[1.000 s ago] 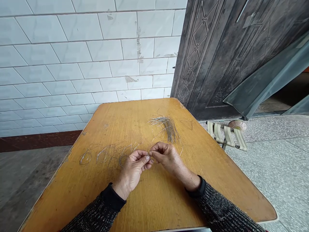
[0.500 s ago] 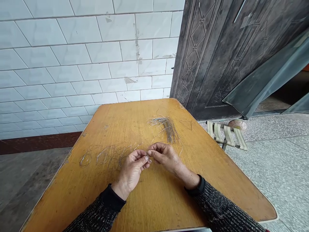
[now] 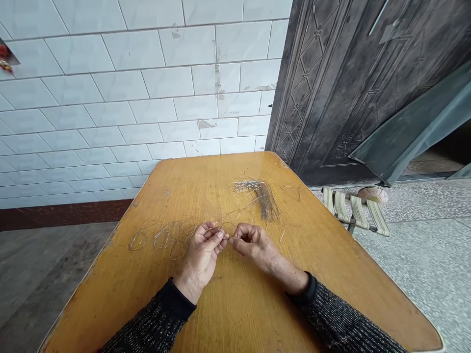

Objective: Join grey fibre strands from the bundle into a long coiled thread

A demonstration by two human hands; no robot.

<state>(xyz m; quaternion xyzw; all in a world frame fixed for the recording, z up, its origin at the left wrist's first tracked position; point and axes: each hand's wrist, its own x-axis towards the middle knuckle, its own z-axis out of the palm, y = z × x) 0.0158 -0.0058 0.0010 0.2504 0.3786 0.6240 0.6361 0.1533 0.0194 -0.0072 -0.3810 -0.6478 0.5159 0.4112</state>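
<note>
A white tiled wall [image 3: 147, 113] takes up the upper left of the frame, some tiles scuffed, with dark red skirting [image 3: 66, 214] at its foot. Over at upper right I see a dark patterned door [image 3: 334, 83] and a grey-green curtain [image 3: 423, 117] slanting across it. The wooden tabletop [image 3: 243, 309] fills the middle, worn along its left edge. Right of it stands a striped stool [image 3: 362, 212], a ball [image 3: 375, 194] near it, on pale speckled floor [image 3: 427, 264].
</note>
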